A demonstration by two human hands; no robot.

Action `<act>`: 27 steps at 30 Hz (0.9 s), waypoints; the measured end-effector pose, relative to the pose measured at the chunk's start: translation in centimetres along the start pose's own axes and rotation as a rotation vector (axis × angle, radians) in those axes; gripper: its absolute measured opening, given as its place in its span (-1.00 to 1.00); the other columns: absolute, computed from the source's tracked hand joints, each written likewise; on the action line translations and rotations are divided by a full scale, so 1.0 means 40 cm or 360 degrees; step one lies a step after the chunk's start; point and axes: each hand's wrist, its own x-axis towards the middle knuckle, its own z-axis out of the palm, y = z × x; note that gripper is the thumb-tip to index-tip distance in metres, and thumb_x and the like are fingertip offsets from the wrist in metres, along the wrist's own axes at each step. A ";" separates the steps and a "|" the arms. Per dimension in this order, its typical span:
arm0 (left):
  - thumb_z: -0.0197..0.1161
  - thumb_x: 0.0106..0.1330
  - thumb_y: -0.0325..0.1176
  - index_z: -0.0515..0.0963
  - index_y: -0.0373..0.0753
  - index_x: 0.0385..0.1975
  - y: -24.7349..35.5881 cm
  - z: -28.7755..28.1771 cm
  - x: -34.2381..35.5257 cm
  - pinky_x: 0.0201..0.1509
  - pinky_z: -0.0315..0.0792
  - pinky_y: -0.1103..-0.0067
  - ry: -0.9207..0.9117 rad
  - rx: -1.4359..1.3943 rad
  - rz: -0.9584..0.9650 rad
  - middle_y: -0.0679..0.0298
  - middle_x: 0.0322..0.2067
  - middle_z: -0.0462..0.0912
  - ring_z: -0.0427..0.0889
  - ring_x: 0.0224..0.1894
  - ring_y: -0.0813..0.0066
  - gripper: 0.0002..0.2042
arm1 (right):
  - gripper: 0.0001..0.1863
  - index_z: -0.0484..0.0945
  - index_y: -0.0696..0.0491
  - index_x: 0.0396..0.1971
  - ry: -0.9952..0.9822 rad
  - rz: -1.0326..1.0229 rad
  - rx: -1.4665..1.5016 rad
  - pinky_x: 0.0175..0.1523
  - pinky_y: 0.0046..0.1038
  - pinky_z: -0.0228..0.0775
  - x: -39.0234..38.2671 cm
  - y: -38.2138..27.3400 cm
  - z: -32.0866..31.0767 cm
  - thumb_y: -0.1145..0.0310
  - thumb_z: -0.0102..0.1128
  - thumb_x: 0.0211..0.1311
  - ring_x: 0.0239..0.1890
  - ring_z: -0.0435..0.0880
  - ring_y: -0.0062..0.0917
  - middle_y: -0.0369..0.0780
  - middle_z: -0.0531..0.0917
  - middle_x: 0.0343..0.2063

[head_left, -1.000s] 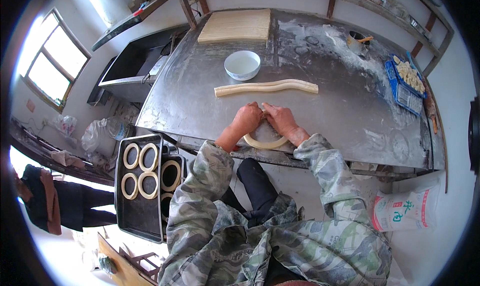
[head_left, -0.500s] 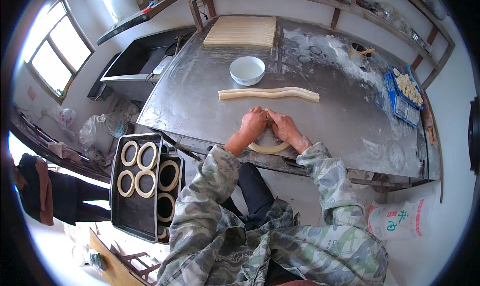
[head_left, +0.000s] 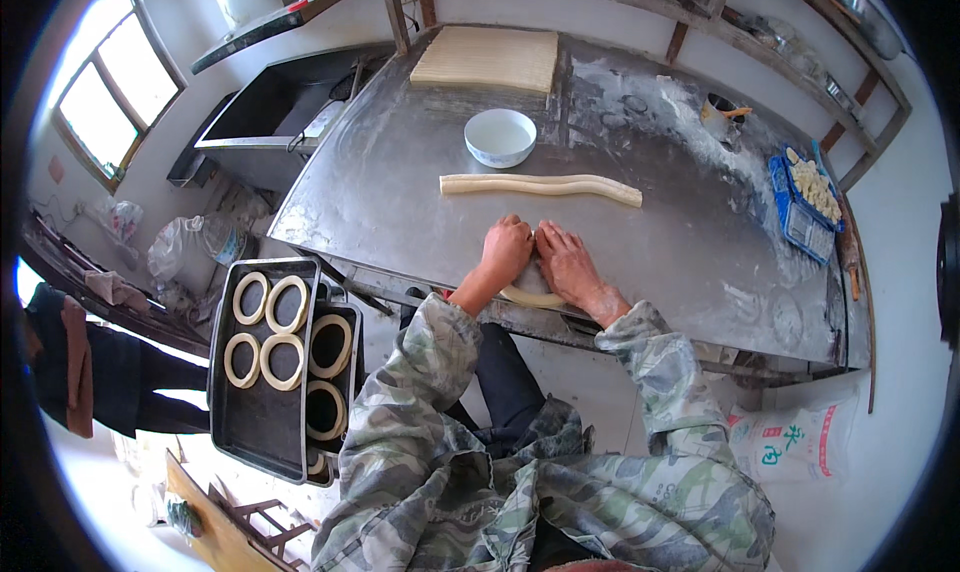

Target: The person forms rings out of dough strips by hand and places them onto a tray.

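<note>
A strip of dough (head_left: 532,298) curves along the table's front edge, and its upper part is hidden under my hands. My left hand (head_left: 507,251) is closed around one side of it, with curled fingers. Flatter, my right hand (head_left: 573,267) lies over the other side, fingers stretched out and its fingertips close to the left hand. Just beyond my hands, long pale dough strips (head_left: 540,187) lie side by side across the metal table (head_left: 370,187). A white bowl (head_left: 500,138) stands behind them.
Left of me, a black baking tray (head_left: 255,427) holds several dough rings, overlapping another tray (head_left: 345,372) of rings. A ridged dough slab (head_left: 485,57) lies at the back. A blue scale (head_left: 805,227) with dough pieces, a rolling pin (head_left: 850,257) and a metal cup (head_left: 716,115) are right.
My right hand has flattened, its fingers extending over the dough. The left hand stays curled in about the same place. The view has shifted slightly.
</note>
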 end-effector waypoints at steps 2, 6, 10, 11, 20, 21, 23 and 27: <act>0.24 0.20 -0.33 0.63 -0.28 -0.49 0.003 0.000 0.005 -0.07 0.52 0.20 -0.0013 0.0015 -0.0030 0.06 -0.33 0.63 0.62 -0.17 -0.01 -0.85 | -0.46 0.36 0.26 0.25 -0.0010 0.0006 -0.0014 0.34 -0.07 0.23 0.004 0.003 0.001 0.39 0.09 0.29 0.37 0.33 -0.10 0.07 0.39 0.29; 0.26 0.19 -0.32 0.66 -0.24 -0.47 0.013 -0.027 -0.017 -0.03 0.49 0.17 -0.0086 0.0037 -0.0121 0.06 -0.26 0.62 0.60 -0.11 -0.01 -0.86 | -0.47 0.36 0.25 0.24 0.0008 0.0027 0.0022 0.33 -0.09 0.22 -0.005 -0.003 -0.006 0.36 0.08 0.31 0.37 0.33 -0.11 0.06 0.39 0.29; 0.25 0.19 -0.32 0.67 -0.23 -0.46 -0.025 -0.004 -0.010 -0.03 0.47 0.16 -0.0102 0.0073 -0.0132 0.06 -0.27 0.62 0.60 -0.10 0.00 -0.86 | -0.49 0.38 0.23 0.24 -0.0001 -0.0038 -0.0036 0.32 -0.09 0.21 0.004 -0.014 -0.003 0.37 0.06 0.32 0.37 0.34 -0.14 0.02 0.40 0.29; 0.25 0.19 -0.32 0.67 -0.23 -0.46 -0.032 0.001 -0.012 -0.04 0.47 0.16 -0.0089 0.0070 -0.0138 0.06 -0.27 0.62 0.60 -0.11 0.00 -0.86 | -0.50 0.38 0.23 0.24 0.0007 -0.0052 -0.0044 0.31 -0.09 0.21 0.008 -0.016 -0.001 0.37 0.06 0.32 0.37 0.34 -0.15 0.02 0.41 0.29; 0.27 0.16 -0.36 0.68 -0.23 -0.50 -0.017 0.000 -0.011 -0.10 0.52 0.20 0.0014 -0.0013 -0.0138 0.03 -0.33 0.64 0.62 -0.21 -0.02 -0.89 | -0.62 0.55 0.18 0.09 -0.0007 -0.0021 0.0134 0.31 -0.09 0.25 0.034 -0.005 -0.005 0.36 0.07 0.33 0.32 0.44 -0.18 -0.04 0.53 0.21; 0.28 0.15 -0.36 0.68 -0.23 -0.50 -0.014 -0.002 -0.014 -0.11 0.53 0.21 0.0016 -0.0030 -0.0163 0.03 -0.33 0.65 0.63 -0.22 -0.02 -0.89 | -0.62 0.56 0.17 0.10 -0.0040 -0.0024 0.0129 0.30 -0.12 0.29 0.036 0.003 -0.004 0.37 0.09 0.32 0.30 0.47 -0.17 -0.04 0.53 0.21; 0.29 0.15 -0.36 0.71 -0.19 -0.47 -0.013 -0.006 -0.005 -0.14 0.54 0.22 -0.0065 -0.0050 -0.0166 0.05 -0.35 0.65 0.64 -0.25 0.01 -0.90 | -0.63 0.58 0.16 0.07 0.0065 0.0064 0.0258 0.24 -0.13 0.37 0.040 0.025 -0.005 0.36 0.12 0.31 0.21 0.54 -0.13 -0.03 0.58 0.16; 0.31 0.15 -0.32 0.75 -0.14 -0.41 -0.030 -0.009 -0.003 -0.17 0.56 0.23 -0.0009 -0.0239 -0.0012 0.08 -0.37 0.66 0.67 -0.30 0.04 -0.88 | -0.65 0.60 0.17 0.02 0.0317 0.0324 0.0503 0.10 -0.14 0.52 0.030 0.073 -0.022 0.37 0.14 0.27 0.01 0.65 -0.06 0.00 0.66 0.01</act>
